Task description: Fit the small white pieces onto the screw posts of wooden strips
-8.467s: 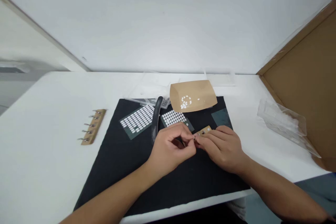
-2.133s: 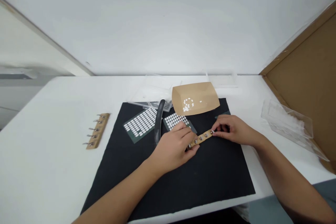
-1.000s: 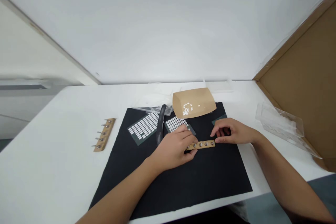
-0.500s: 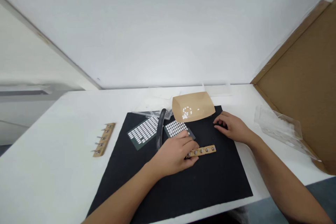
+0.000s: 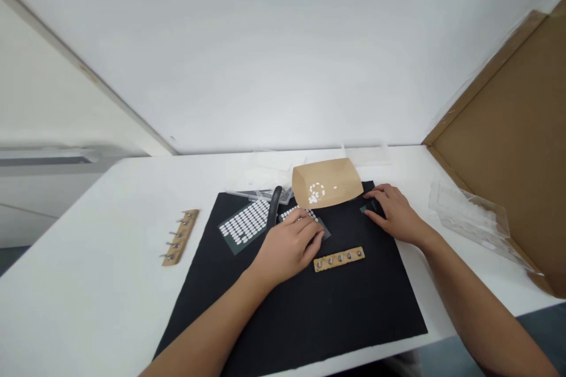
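My left hand is over the near edge of a dark green card with white ovals. Its fingers are loosely bent and apart, with nothing visible in them. Just right of it, a wooden strip with a row of metal screw-like pieces lies on the black mat. At the mat's right edge my right hand has thumb and fingers around a small dark object with a green end, whose kind I cannot make out. Another oval-covered green card and a black curved handle lie left.
A brown paper tray with small white pieces stands at the mat's back edge. A second wooden strip lies on the white table to the left. Clear plastic boxes are at right, beside a cardboard panel.
My left hand has let go of the wooden strip and moved slightly left, off it. A small dark object with a green end now shows between my right thumb and fingers.
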Available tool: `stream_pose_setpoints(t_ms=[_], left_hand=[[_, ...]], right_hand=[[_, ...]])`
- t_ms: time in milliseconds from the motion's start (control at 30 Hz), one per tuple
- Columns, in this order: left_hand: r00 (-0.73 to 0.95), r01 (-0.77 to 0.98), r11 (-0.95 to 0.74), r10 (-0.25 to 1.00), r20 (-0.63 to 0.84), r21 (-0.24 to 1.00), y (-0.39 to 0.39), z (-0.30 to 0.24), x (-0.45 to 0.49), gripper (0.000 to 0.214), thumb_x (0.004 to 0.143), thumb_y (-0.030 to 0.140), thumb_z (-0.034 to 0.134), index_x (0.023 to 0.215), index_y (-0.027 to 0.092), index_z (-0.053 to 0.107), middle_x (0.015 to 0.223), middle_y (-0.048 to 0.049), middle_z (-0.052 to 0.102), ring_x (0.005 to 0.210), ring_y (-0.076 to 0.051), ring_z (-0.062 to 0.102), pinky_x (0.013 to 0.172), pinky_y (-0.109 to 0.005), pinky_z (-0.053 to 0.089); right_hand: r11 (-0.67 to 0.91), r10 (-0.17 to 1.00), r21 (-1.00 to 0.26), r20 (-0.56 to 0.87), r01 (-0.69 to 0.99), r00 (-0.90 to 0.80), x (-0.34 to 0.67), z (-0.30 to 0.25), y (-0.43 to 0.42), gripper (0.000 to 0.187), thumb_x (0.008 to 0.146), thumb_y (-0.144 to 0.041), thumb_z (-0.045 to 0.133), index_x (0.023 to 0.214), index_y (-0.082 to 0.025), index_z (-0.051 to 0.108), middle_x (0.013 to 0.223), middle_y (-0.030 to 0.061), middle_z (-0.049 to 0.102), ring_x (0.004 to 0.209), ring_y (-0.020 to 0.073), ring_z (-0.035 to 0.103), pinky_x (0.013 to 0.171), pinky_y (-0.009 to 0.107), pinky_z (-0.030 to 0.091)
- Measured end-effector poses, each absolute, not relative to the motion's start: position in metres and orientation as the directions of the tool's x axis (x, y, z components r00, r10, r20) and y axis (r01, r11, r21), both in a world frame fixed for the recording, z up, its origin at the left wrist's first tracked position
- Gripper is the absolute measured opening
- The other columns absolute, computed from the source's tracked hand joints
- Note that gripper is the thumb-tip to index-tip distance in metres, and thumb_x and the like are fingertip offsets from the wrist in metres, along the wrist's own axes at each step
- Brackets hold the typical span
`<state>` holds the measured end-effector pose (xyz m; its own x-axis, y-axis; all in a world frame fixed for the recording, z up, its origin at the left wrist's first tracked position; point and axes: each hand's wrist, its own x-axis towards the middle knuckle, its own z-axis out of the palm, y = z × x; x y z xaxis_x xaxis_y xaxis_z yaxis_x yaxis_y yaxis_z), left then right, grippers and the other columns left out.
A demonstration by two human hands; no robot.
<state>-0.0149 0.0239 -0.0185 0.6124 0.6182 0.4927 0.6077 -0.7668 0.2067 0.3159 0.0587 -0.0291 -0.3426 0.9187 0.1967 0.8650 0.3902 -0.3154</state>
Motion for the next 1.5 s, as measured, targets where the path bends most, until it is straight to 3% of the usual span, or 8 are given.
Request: stream_pose_setpoints(t_ms=[367, 567, 767, 900, 1000, 1167, 1300, 1500], left_hand=[[0.441, 0.782, -0.622, 0.586, 0.680, 0.028, 0.029, -0.018, -0.023, 0.026, 0.104, 0.008, 0.057, 0.126, 0.016, 0.069, 0.095, -0.0090, 0.078, 0.101, -0.025, 0.075, 0.072, -0.031, 0.063], [0.370, 0.813, -0.572, 0.652, 0.662, 0.110, 0.030, -0.022, -0.023, 0.045, 0.097, -0.002, 0.050, 0.136, 0.017, 0.062, 0.115, -0.0126, 0.077, 0.116, -0.027, 0.072, 0.089, -0.036, 0.067], [0.279, 0.827, -0.517, 0.718, 0.637, 0.221, 0.028, -0.022, -0.022, 0.048, 0.093, 0.000, 0.048, 0.137, 0.017, 0.057, 0.114, -0.0136, 0.074, 0.118, -0.030, 0.069, 0.080, -0.039, 0.068], [0.276, 0.801, -0.528, 0.744, 0.609, 0.282, 0.025, -0.018, -0.020, 0.038, 0.097, 0.011, 0.055, 0.134, 0.019, 0.058, 0.117, -0.0125, 0.073, 0.122, -0.032, 0.066, 0.093, -0.046, 0.066], [0.263, 0.802, -0.521, 0.747, 0.610, 0.292, 0.023, -0.016, -0.018, 0.032, 0.097, 0.016, 0.058, 0.129, 0.019, 0.061, 0.116, -0.0120, 0.073, 0.119, -0.033, 0.065, 0.096, -0.048, 0.064], [0.264, 0.787, -0.541, 0.731, 0.630, 0.298, 0.023, -0.018, -0.017, 0.029, 0.097, 0.017, 0.059, 0.125, 0.020, 0.061, 0.114, -0.0124, 0.073, 0.117, -0.033, 0.065, 0.095, -0.049, 0.063], [0.242, 0.783, -0.541, 0.719, 0.652, 0.306, 0.024, -0.019, -0.017, 0.025, 0.097, 0.017, 0.059, 0.122, 0.020, 0.060, 0.112, -0.0123, 0.072, 0.116, -0.033, 0.065, 0.096, -0.050, 0.062], [0.225, 0.811, -0.519, 0.702, 0.675, 0.269, 0.025, -0.018, -0.019, 0.024, 0.097, 0.018, 0.059, 0.121, 0.018, 0.059, 0.110, -0.0125, 0.071, 0.114, -0.032, 0.064, 0.096, -0.047, 0.060]], right_hand=[[0.379, 0.911, -0.214, 0.254, 0.900, -0.324, 0.317, -0.026, 0.064, 0.020, 0.103, -0.032, 0.062, 0.118, -0.028, 0.074, 0.125, 0.0082, 0.073, 0.113, 0.0299, 0.068, 0.100, 0.049, 0.049], [0.308, 0.885, -0.242, 0.427, 0.920, -0.184, 0.318, -0.024, 0.065, 0.022, 0.102, -0.025, 0.056, 0.111, -0.027, 0.077, 0.120, 0.0074, 0.079, 0.130, 0.0344, 0.064, 0.107, 0.054, 0.048], [0.237, 0.901, -0.397, 0.430, 0.887, -0.048, 0.320, -0.020, 0.066, 0.025, 0.105, -0.036, 0.053, 0.112, -0.027, 0.075, 0.113, 0.0062, 0.080, 0.112, 0.0295, 0.071, 0.097, 0.046, 0.056], [0.210, 0.943, -0.366, 0.320, 0.907, -0.089, 0.316, -0.020, 0.062, 0.026, 0.101, -0.045, 0.063, 0.118, -0.028, 0.073, 0.113, 0.0065, 0.077, 0.104, 0.0284, 0.072, 0.084, 0.042, 0.057], [0.213, 0.923, -0.344, 0.377, 0.914, -0.073, 0.312, -0.018, 0.059, 0.028, 0.102, -0.046, 0.062, 0.121, -0.027, 0.071, 0.113, 0.0069, 0.076, 0.106, 0.0281, 0.071, 0.085, 0.041, 0.056], [0.171, 0.894, -0.385, 0.448, 0.907, 0.021, 0.311, -0.008, 0.055, 0.034, 0.111, -0.046, 0.046, 0.099, -0.025, 0.071, 0.099, 0.0060, 0.077, 0.092, 0.0261, 0.070, 0.076, 0.039, 0.051], [0.196, 0.824, -0.395, 0.563, 0.897, 0.068, 0.311, 0.003, 0.052, 0.049, 0.116, -0.041, 0.026, 0.100, -0.025, 0.070, 0.100, 0.0086, 0.076, 0.098, 0.0280, 0.068, 0.086, 0.042, 0.050], [0.150, 0.712, -0.345, 0.688, 0.927, 0.141, 0.324, 0.016, 0.050, 0.046, 0.116, -0.036, 0.027, 0.103, -0.022, 0.069, 0.103, 0.0112, 0.074, 0.101, 0.0305, 0.064, 0.094, 0.046, 0.047]])
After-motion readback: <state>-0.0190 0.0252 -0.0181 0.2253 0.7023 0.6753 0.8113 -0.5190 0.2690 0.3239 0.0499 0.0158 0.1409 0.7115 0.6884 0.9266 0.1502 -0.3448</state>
